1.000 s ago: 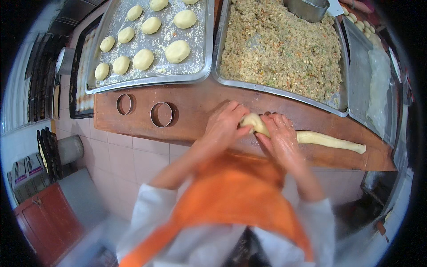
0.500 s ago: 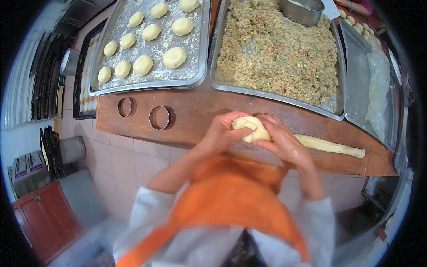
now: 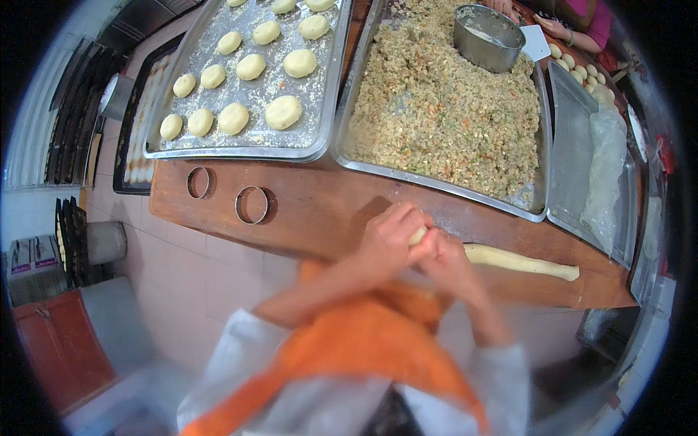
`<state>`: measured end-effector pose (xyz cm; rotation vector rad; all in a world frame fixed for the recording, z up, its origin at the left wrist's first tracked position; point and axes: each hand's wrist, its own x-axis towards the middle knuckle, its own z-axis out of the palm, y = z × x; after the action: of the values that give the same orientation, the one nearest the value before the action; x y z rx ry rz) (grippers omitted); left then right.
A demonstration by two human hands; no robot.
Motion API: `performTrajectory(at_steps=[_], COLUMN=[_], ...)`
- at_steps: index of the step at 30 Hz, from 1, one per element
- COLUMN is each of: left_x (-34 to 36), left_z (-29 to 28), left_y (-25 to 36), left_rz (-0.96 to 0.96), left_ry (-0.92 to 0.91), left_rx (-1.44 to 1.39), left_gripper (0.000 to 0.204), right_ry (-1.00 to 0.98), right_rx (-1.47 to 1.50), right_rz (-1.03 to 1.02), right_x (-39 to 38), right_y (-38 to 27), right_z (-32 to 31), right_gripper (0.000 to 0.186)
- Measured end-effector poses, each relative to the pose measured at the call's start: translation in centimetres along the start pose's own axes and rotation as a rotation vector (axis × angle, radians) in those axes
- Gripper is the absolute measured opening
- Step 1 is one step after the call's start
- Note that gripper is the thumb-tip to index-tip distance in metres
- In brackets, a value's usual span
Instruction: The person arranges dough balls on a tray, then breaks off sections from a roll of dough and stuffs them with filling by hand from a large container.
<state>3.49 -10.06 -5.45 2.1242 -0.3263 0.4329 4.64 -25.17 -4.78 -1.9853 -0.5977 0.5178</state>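
Observation:
My left hand (image 3: 390, 231) and my right hand (image 3: 443, 259) are closed together around a piece of pale yellow dough (image 3: 417, 235), above the front edge of the wooden table. Only a small bit of the dough shows between my fingers; the rest is hidden. Beside my right hand, a long rope of the same dough (image 3: 520, 261) lies on the wood. Beyond my hands stands a metal tray of crumbly filling (image 3: 436, 177), flecked with green and orange.
A floured tray (image 3: 305, 149) of round dough pieces sits at the far left. Two metal rings, a smaller one (image 3: 189, 183) and a larger one (image 3: 238, 207), rest before it. A round metal pan (image 3: 486, 54) stands in the filling. Another person's hands (image 3: 552, 27) show at the far right.
My hands have closed in over the dough, which was widely visible between them before and is now mostly covered. The view has shifted, showing more of the other person at the far right.

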Motion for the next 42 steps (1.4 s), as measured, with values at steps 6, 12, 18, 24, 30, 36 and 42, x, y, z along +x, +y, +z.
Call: performTrajectory(at_steps=[6,12,18,24,30,36,42], left_x=[0.3,-1.7,-1.8,-0.8,-1.1,-1.6,-1.4], left_z=[0.0,-7.1,-7.9,-7.7,-7.8,-7.7,-7.8], left_y=[-2.5,-5.9,-6.4,-6.6,-6.6,-6.5,-6.2], left_rz=[-0.141,0.049,0.076,0.071,0.055,0.038,0.040], left_ry=[0.038,-0.357,-0.501,-0.496,-0.480,-0.476,-0.476], left_rx=[-0.016,0.538,0.555,0.468,0.460,0.465,0.470], left_gripper=[0.023,0.043,0.060,0.062,0.063,0.065,0.067], right_ry=[0.124,0.071,0.220,-0.053,0.088,0.045,0.164], right_rx=[-0.379,-0.677,-0.726,-0.728,-0.875,-0.839,-0.100], right_rz=[-0.223,-0.107,-0.361,-0.382,-0.448,-0.386,-0.021], right_x=[-0.7,0.1,8.9,14.2,16.9,18.2,17.3], right_y=[0.1,-1.7,-0.9,-1.1,-0.4,1.2,-1.7], right_z=[0.0,-3.7,-6.2,-6.3,-2.3,-4.0,-5.3], right_gripper=[0.026,0.041,0.033,0.032,0.028,0.018,0.016])
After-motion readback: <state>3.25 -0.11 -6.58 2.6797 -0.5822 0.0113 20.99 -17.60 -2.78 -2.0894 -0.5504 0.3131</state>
